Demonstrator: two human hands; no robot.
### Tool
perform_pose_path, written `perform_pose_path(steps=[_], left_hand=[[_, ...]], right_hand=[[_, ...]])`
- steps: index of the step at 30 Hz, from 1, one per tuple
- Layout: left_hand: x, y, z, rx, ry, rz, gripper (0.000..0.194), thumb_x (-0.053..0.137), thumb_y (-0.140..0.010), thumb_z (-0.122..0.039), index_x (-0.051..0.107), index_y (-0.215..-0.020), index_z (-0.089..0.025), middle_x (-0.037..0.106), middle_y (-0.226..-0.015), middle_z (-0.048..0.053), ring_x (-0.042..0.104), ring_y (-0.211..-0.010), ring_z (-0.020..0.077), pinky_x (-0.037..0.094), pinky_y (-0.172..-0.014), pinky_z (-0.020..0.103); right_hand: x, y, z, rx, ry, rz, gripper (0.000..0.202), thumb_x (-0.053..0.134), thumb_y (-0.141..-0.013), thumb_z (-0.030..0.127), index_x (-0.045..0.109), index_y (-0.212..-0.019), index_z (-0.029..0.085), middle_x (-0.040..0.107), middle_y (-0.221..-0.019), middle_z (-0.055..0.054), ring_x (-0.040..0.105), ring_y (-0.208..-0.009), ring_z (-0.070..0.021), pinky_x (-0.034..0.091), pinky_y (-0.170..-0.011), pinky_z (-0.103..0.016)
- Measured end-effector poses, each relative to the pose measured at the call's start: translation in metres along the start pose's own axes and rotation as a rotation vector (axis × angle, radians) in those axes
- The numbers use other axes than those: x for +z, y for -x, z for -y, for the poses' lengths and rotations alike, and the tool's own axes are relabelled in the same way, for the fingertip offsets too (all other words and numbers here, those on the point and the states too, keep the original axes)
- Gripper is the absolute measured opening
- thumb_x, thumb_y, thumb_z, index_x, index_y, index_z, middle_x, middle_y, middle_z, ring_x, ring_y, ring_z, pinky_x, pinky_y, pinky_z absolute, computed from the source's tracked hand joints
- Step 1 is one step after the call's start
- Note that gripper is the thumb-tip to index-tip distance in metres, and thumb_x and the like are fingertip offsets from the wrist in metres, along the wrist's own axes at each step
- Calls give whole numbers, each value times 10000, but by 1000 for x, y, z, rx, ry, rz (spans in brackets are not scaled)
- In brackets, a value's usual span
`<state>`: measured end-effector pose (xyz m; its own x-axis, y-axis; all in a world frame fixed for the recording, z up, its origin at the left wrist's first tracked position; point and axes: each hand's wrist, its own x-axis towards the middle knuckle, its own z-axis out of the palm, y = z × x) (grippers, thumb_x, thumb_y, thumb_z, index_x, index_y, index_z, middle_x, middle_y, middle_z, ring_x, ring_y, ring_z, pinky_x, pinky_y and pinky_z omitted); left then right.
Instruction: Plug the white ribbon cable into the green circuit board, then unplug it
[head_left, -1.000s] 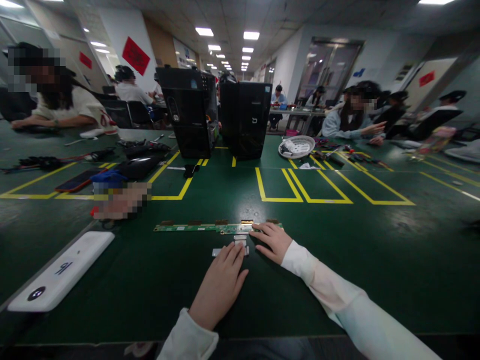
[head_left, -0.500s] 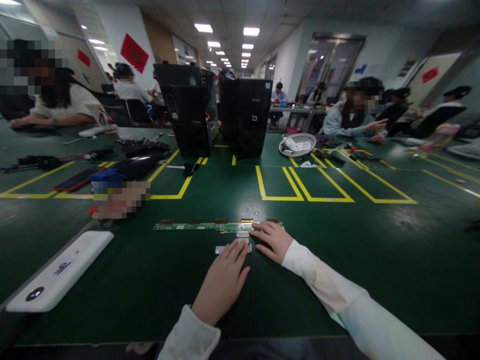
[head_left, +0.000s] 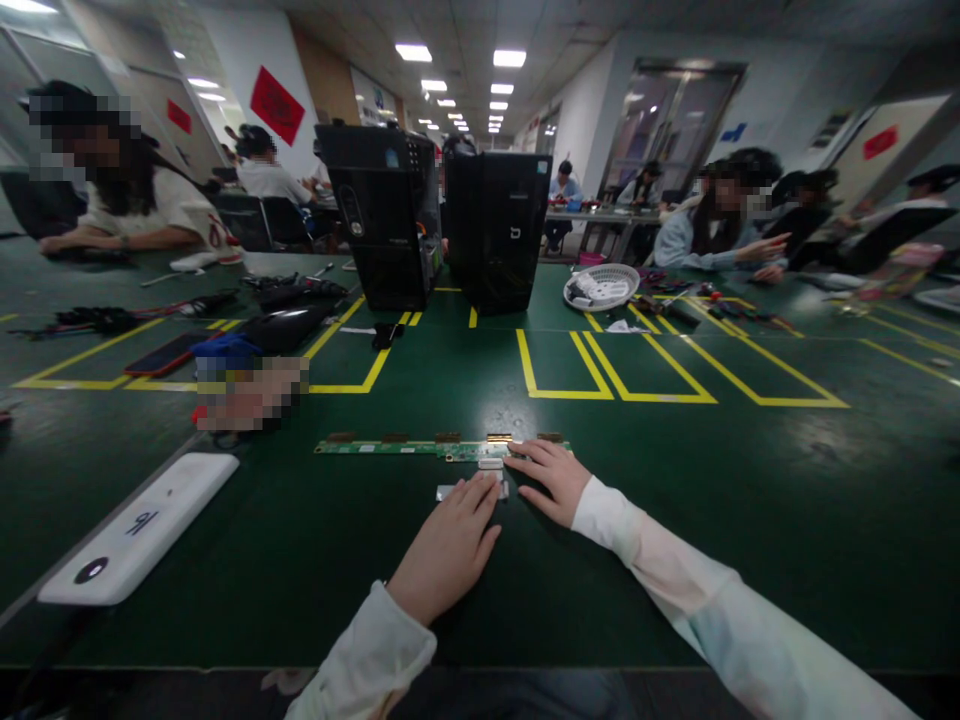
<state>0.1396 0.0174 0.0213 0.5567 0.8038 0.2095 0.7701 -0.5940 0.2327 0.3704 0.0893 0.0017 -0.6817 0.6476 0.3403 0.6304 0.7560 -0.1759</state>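
While the pale flat connector piece (head_left: 491,464) is partly covered by the fingertips of the left hand (head_left: 450,540) in the head view, the right end of the long green circuit board (head_left: 390,450) is touched by the right hand (head_left: 555,482). The board is laid across the green tabletop (head_left: 675,560), with the connector piece at its near edge; whether the two are joined cannot be told. The right fingers are spread, not closed around anything. The left fingers are extended, but whether the piece is pinched beneath them cannot be made out. If the piece were pushed at a slant, its end could be bent or misaligned; if the board were held too lightly at one end, it could be swung out of line.
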Motion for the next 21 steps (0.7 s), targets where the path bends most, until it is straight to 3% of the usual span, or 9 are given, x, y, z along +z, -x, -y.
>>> perform_pose_path(steps=[6,14,21], left_hand=[[-14,-6,10,53,39,81,438,419,-953,-269,455,-1386,-212,501,-1451,86,463,-1342,226,391,-1118,449],[-22,-14,22,114,122,95,428,439,-946,-262,478,-1372,-269,533,-1405,56,495,-1303,201,401,-1108,419],[-23,-15,19,110,109,74,412,428,-955,-244,488,-1363,-258,549,-1385,67,504,-1295,204,401,-1111,439]], right_hand=[[0,0,-2,-10,6,11,457,489,-918,346,555,-1344,195,525,-1396,-121,443,-1265,-277,392,-1049,-513],[0,0,-2,-13,1,4,462,487,-911,355,554,-1341,197,522,-1396,-122,445,-1259,-277,395,-1041,-516],[-1,0,-2,-13,-5,-3,459,484,-916,357,565,-1334,184,526,-1397,-113,450,-1249,-280,400,-1039,-506]])
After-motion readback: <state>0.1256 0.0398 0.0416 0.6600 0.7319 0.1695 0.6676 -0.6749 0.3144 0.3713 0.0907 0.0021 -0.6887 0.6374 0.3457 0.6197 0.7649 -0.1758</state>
